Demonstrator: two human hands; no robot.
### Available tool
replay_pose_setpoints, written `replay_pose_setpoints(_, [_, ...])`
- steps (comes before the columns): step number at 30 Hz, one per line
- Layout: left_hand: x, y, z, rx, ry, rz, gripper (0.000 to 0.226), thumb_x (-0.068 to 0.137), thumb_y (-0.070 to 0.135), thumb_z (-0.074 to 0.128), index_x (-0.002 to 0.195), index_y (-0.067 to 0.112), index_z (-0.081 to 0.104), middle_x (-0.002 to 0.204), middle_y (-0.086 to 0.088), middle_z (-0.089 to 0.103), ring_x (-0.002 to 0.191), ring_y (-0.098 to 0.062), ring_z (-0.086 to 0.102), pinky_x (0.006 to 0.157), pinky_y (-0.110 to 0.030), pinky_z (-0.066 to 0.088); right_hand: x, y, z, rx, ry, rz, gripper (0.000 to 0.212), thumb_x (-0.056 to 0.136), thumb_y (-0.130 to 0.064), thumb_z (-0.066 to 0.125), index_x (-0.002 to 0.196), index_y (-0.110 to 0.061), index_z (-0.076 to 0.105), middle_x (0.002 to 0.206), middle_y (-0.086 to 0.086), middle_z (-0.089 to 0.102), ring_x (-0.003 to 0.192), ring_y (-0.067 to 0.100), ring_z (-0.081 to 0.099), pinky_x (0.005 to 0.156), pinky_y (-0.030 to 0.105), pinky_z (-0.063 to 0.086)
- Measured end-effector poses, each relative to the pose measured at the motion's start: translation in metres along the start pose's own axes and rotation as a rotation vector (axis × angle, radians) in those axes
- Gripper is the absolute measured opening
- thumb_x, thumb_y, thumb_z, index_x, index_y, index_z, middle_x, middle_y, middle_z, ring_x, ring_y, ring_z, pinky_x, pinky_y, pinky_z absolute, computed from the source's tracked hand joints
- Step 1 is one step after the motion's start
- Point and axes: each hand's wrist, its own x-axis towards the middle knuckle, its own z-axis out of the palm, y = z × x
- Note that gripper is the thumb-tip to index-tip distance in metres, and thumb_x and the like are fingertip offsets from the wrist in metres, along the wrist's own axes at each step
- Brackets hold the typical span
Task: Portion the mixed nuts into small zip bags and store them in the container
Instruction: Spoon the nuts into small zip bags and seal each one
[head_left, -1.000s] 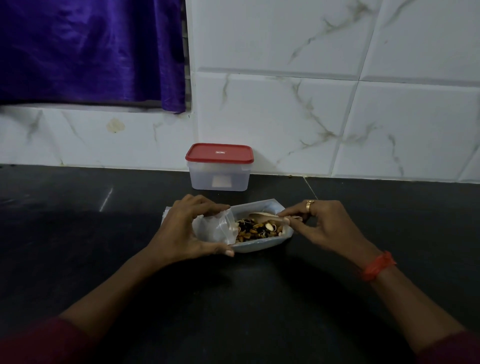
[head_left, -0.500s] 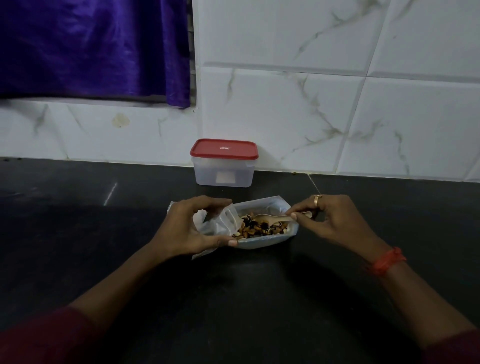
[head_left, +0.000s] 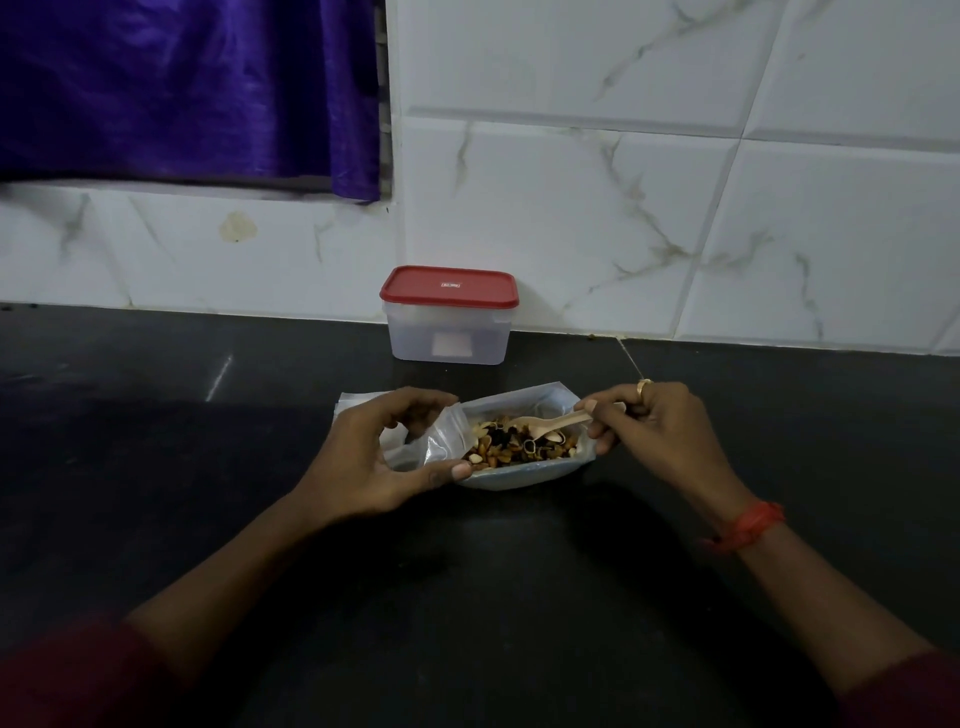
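Has nudged the wooden spoon (head_left: 550, 422) a touch further left over the heap since half a second ago, with both holds otherwise as they were; pinches the spoon's handle end between thumb and curled fingers of the right hand (head_left: 657, 434), bowl resting on top of the mixed nuts (head_left: 519, 449); cups the small zip bag (head_left: 440, 441) in the left hand (head_left: 366, 460), fingers curled over its top and thumb pressed under its lower edge, mouth propped open and turned rightward toward the nuts; keeps the nuts in an open packet (head_left: 524, 480) lying near the middle of the worktop (head_left: 493, 597), well forward of the back edge; cannot tell whether any nuts sit in the small bag yet, the plastic being too cloudy.

Turns, for the coming move, on one line: spoon's long axis running left to right, handle at the right hand, bowl pointing at the bag mouth just beside the heap's left end; puts the left hand at the bag and the right nearer the load, so probably calls for a short scoop and a leftward carry along that same axis; risks a spill over the packet rim should the mouth sag.

Leaves the container (head_left: 449, 335) at the back edge of the worktop against the tiled wall (head_left: 571, 208), red lid (head_left: 449, 286) on, well apart from both hands; looks early in the task, with no filled bags in view.
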Motion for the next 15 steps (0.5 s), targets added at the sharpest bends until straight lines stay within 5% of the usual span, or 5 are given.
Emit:
replay_pose_setpoints(6, [0.0019, -0.0079, -0.0033, 0.067, 0.023, 0.038, 0.068, 0.067, 0.040, 0.088, 0.128, 0.022, 0.064, 0.114, 0.013, 0.069, 0.103, -0.006, 0.063, 0.082, -0.007, 0.047, -0.0016, -0.0032, 0.0028, 0.000, 0.009, 0.094, 0.013, 0.093, -0.009, 0.067, 0.093, -0.015, 0.079, 0.067, -0.004, 0.075, 0.056, 0.008, 0.070, 0.058, 0.012, 0.052])
replay_pose_setpoints(15, [0.0037, -0.0058, 0.0002, 0.034, 0.041, 0.035, 0.059, 0.072, 0.057, 0.077, 0.124, 0.031, 0.065, 0.111, 0.020, 0.067, 0.102, -0.008, 0.063, 0.082, -0.012, 0.048, -0.0033, -0.0060, 0.0039, 0.118, 0.124, 0.191, 0.021, 0.093, -0.008, 0.063, 0.082, -0.017, 0.078, 0.069, 0.004, 0.075, 0.061, 0.014, 0.070, 0.067, 0.024, 0.055])
